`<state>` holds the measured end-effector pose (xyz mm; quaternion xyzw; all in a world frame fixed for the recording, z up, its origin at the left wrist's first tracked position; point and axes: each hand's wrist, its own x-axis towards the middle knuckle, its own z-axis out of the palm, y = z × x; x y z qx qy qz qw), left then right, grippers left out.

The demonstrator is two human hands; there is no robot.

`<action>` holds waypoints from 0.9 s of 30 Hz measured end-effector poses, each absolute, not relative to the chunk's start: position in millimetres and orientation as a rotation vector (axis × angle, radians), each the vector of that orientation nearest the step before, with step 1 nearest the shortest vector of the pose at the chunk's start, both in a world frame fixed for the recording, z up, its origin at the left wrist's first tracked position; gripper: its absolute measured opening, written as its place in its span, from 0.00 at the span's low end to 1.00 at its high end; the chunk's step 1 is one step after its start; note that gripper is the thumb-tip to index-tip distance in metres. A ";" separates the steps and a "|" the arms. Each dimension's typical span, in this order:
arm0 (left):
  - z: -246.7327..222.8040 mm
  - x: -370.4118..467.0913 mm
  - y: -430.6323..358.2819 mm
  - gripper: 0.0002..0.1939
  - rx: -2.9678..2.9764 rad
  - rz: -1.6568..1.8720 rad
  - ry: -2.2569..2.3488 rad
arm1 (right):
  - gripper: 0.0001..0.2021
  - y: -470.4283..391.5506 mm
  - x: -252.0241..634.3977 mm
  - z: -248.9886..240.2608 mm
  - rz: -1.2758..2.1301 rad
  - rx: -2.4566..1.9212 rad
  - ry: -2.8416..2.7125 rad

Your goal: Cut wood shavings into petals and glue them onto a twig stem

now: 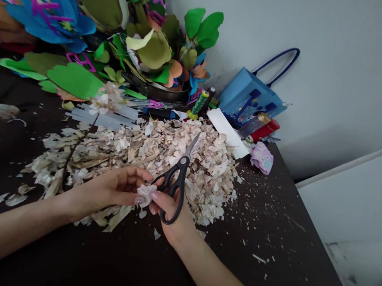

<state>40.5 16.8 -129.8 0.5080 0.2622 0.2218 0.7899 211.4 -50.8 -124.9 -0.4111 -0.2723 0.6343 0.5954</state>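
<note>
My left hand [108, 190] pinches a small crumpled, pale pinkish-white petal piece [146, 192] between thumb and fingertips. The thumb and fingers of my right hand [181, 227] meet the same piece from the other side. Black-handled scissors [183, 161] hang on my right hand, blades pointing away and apparently closed. Beneath and beyond both hands spreads a wide heap of dry, whitish-brown petals and scraps [207, 178]. To the left, a dark twig [75, 150] topped by a pale ruffled flower [106, 99] leans across the heap.
Colourful artificial flowers and leaves [75, 80] fill the back left of the dark table [266, 262]. A blue bag [244, 89], green thread spool [200, 102], white strip [228, 131], red spool [264, 130] and lilac cloth [263, 158] stand behind the heap. Translucent sticks [109, 118] lie beside it.
</note>
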 end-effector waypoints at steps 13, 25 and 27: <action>-123.5 40.9 14.3 0.20 1.021 0.478 0.532 | 0.14 -50.6 212.1 -121.9 1.478 -0.969 -0.643; -123.1 39.6 14.8 0.21 0.863 0.461 0.609 | 0.14 -50.4 212.8 -119.5 1.496 -0.971 -0.557; -121.6 39.8 14.0 0.20 0.848 0.462 0.626 | 0.13 -50.5 212.8 -119.4 1.504 -0.962 -0.565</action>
